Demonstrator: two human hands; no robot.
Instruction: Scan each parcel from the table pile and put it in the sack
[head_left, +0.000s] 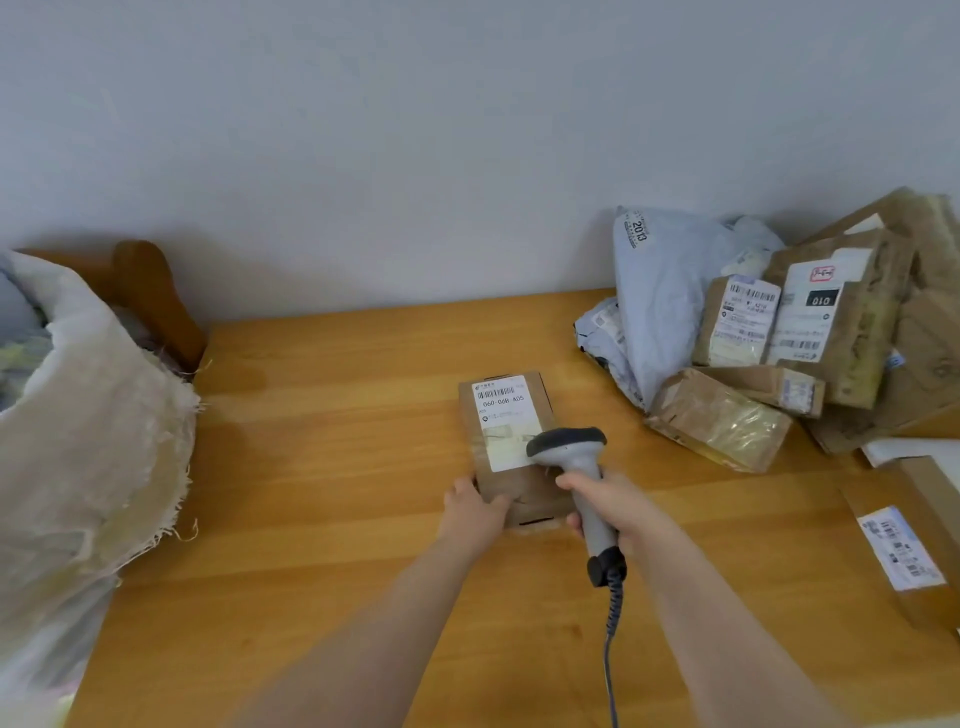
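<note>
Left hand (475, 512) – holds the near left corner of the parcel (519, 491), thumb lying on its top face, fingers at the left edge; how far they curl under cannot be told. Right hand (608, 501) – fingers wrapped round the handle of the scanner (566, 444), grey body with dark head and dark butt, head held just above the near half of the parcel and pointing away from the person. Cable (613, 623): coiled, hangs from the butt and runs off the bottom edge. Parcel: flat brown cardboard, lying on the table (337, 467) near its middle, long side running away from the person; white label (501, 415) with barcode on top, its near end partly hidden by the scanner head. Table: orange-brown wood, set against a pale wall (415, 130). Pile (800, 332): far right of the table, well apart from the parcel; several brown cartons with labels, stacked and tilted, plus a pale grey mailer (660, 301) leaning at the left side. Box (904, 551): brown, labelled, alone at the right edge, nearer the person. Sack (88, 441): white woven, frayed rim, mouth open, at the left end of the table. Chair (150, 296): brown wooden back showing behind the sack.
</note>
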